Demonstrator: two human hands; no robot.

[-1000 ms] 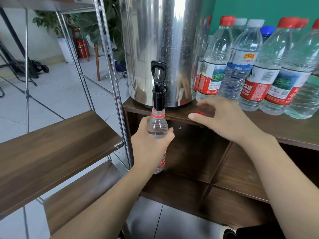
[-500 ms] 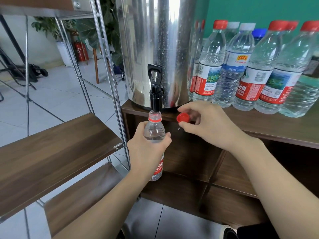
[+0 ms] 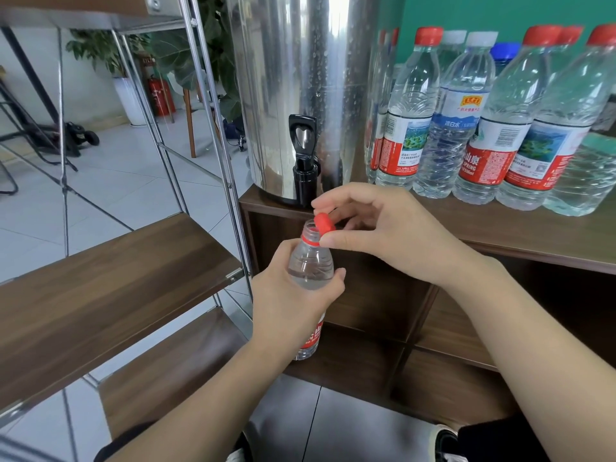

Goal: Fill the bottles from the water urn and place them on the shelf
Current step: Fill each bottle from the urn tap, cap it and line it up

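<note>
Room: pale tiled floor point(image 3: 110, 181) running back to a white wall; a big-leafed plant point(image 3: 186, 51) in a white pot, a red fire extinguisher point(image 3: 161, 96) beside it, and a green wall point(image 3: 483, 11) behind the counter.
Shelf: a metal-framed rack point(image 3: 213, 135) on the left, with dark wood-grain boards; the middle shelf board point(image 3: 110, 281) is closest to the hands, another board sits lower down.
Counter: a dark wooden counter point(image 3: 520, 235) with open cubbies beneath; its top carries the urn and the standing bottles.
Water urn: a tall shiny steel water urn point(image 3: 300, 78) at the counter's left end, beaded with droplets, its black tap point(image 3: 302, 151) hanging over the front edge.
Standing bottles: a cluster of capped bottles point(image 3: 473, 128) to the right of the urn, mostly red caps, some white, one blue.
Left hand: the left hand point(image 3: 290, 301) is wrapped round the body of a small bottle point(image 3: 310, 265), held upright in the air in front of the counter, just below the tap; water is visible inside, mouth open.
Right hand: the right hand point(image 3: 383, 235) pinches a red cap point(image 3: 322, 223) between thumb and fingertips, the cap tilted and touching the bottle's rim.
</note>
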